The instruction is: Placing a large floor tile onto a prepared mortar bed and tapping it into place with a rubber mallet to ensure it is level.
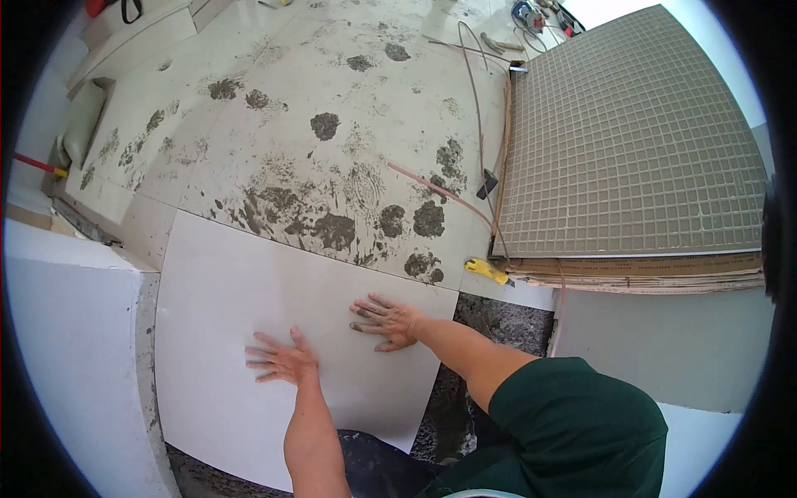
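Both hands lie flat with fingers spread, clamped on nothing: the left hand (pixel 282 361) presses palm-down near the middle of a large white floor tile (pixel 224 332), and the right hand (pixel 383 320) presses palm-down just beside it, closer to the tile's far right corner, its fingers smeared with dark mortar. Each grip is apart, open against the tile's face rather than closed round an edge. The tile lies on the floor directly in front of the person, its far edge meeting the row of already laid tiles (pixel 332 124), which are streaked and blotched with dark mortar smudges. To the tile's right and along its near edge, a bed of rough grey mortar (pixel 498 319) shows bare. A small yellow tool (pixel 486 269) lies just past the tile's far right corner, at the foot of a stack of tiles (pixel 631 141) lying face-down with a gridded grey back on top, the stack resting on flattened cardboard. A thin pinkish cord (pixel 432 189) runs across the laid tiles toward the stack. On the left stands a low white wall (pixel 75 332), close along the tile's left edge. The person's dark green sleeve (pixel 581 423) fills the lower right.
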### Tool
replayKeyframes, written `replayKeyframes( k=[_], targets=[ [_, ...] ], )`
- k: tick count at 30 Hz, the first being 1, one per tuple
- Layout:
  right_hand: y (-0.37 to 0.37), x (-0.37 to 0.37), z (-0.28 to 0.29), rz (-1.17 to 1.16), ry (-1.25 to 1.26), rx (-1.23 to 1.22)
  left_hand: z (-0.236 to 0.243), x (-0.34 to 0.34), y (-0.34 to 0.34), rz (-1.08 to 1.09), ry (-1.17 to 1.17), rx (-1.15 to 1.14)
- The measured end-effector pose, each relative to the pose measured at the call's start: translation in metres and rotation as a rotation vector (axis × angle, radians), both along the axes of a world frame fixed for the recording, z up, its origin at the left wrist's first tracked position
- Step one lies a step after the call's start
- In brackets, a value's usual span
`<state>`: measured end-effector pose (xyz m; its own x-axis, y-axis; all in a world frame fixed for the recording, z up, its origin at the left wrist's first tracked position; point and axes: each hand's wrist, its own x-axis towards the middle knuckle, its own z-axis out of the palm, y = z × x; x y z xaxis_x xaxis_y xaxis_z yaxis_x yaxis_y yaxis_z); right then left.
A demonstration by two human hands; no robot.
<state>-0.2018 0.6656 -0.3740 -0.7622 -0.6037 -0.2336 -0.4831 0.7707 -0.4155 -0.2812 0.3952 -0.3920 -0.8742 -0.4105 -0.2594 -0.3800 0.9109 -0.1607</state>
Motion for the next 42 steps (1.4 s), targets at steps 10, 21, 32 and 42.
replayKeyframes(
  k=[10,21,32,42],
  targets=[
    [0.000,0.000,0.000,0.012,-0.012,0.048,0.010,-0.004,0.005,0.028,-0.060,0.023],
    [-0.002,-0.003,0.005,0.046,-0.013,0.091,0.011,-0.004,0.001,0.033,-0.052,0.063],
    [-0.003,-0.004,0.004,0.045,-0.037,0.118,0.009,-0.003,-0.001,0.022,-0.030,0.078],
    [-0.003,-0.007,0.009,0.051,-0.066,0.123,0.011,-0.002,-0.001,0.025,-0.022,0.094]
  ],
)
